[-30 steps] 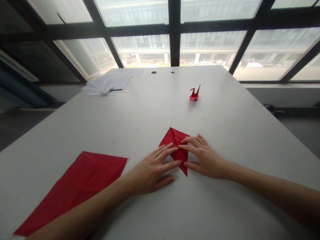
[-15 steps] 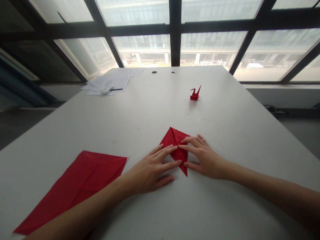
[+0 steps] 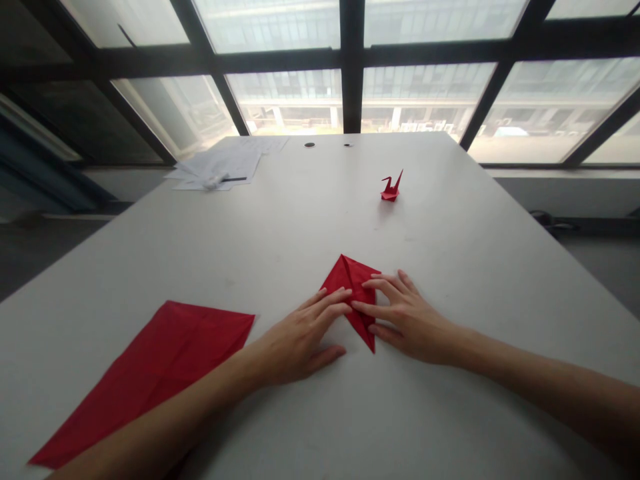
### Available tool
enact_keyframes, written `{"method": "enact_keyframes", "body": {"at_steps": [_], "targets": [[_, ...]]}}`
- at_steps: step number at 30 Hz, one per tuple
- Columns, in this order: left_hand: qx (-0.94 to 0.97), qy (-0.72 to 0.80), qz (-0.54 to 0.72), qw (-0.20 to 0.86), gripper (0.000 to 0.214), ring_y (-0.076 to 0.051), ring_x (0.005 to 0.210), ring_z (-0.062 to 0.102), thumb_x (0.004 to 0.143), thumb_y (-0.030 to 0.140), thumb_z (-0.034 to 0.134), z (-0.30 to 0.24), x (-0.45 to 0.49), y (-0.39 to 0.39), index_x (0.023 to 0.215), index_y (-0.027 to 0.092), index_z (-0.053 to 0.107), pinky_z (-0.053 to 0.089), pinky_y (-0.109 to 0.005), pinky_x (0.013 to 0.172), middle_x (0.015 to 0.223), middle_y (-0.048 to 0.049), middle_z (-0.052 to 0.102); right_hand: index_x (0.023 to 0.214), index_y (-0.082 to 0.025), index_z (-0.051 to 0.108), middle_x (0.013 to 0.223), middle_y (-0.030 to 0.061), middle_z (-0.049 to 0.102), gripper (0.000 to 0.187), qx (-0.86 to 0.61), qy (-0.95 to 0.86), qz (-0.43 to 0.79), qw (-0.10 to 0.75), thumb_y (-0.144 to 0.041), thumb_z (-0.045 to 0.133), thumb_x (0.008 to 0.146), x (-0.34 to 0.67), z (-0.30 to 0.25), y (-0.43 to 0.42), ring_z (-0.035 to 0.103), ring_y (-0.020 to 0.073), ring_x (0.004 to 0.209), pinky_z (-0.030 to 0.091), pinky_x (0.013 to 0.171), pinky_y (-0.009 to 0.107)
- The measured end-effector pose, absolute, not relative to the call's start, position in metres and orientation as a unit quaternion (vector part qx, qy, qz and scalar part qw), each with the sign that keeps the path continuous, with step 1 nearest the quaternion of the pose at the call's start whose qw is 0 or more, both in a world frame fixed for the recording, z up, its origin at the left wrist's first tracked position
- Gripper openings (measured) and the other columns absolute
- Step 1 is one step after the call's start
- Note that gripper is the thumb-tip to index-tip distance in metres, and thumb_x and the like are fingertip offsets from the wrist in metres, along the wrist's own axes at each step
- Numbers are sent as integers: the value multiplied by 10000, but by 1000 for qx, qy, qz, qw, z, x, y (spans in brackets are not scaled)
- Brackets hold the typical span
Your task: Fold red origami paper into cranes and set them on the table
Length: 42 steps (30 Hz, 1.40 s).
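Note:
A small folded piece of red origami paper (image 3: 361, 323) lies flat on the white table, kite-shaped, with one point aimed toward me. My left hand (image 3: 306, 337) rests with its fingertips on the paper's left side, fingers stretched out and thumb apart on the table. From the right, my right hand (image 3: 407, 317) touches the paper's right half, its fingers spread and pressing down on the surface. Parts of the folded paper are hidden under the fingertips. Beneath my left forearm lies a larger sheet of red paper (image 3: 155, 360), partly covered by the arm.
A red paper crane (image 3: 390, 192) stands farther back on the white table (image 3: 280, 227). At the back left are several white papers (image 3: 225, 163) with a dark pen-like item (image 3: 234, 179) on them. Large windows (image 3: 430, 97) line the far side.
My left index finger has drawn back from the lower part of the folded paper. My right index finger has slid slightly down toward me along its middle.

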State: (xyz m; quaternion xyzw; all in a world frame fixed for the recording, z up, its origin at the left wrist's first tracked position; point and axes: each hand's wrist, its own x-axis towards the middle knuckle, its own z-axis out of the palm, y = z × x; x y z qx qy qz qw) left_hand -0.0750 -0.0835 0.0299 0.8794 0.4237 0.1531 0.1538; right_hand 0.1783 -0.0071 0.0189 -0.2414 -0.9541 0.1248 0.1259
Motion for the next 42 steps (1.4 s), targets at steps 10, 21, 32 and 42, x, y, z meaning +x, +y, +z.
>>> {"method": "enact_keyframes", "body": {"at_steps": [10,21,32,42], "targets": [[899,421,96,70,592,-262,1482,274,997,392,487,16,-86,-72,1540,254,296,238,-487,1216,1591,-95,324,1413,-329,498,1414,135,498,483,-237,-959,102,117,-263,570,940,178,19,-9,393,346,1364,235,1089,722],[894,429,116,62,584,-281,1462,315,979,416,508,16,-85,-73,1521,270,348,283,-482,1193,1587,-86,338,1325,-323,594,1346,107,555,450,-138,-976,91,139,-441,648,894,184,27,-11,426,310,1284,226,1155,574],[889,437,117,74,588,-282,1468,296,981,410,501,19,-83,-74,1529,290,325,284,-483,1191,1596,-74,320,1359,-282,556,1281,101,600,401,-194,-938,165,236,-212,499,968,183,21,3,520,249,1188,441,1018,464],[884,454,94,58,619,-293,1476,261,980,431,489,18,-83,-76,1543,269,289,276,-472,1180,1617,-92,264,1226,-274,660,1205,82,656,316,-203,-947,153,196,-232,603,919,181,16,7,547,247,1135,448,995,446]]}}
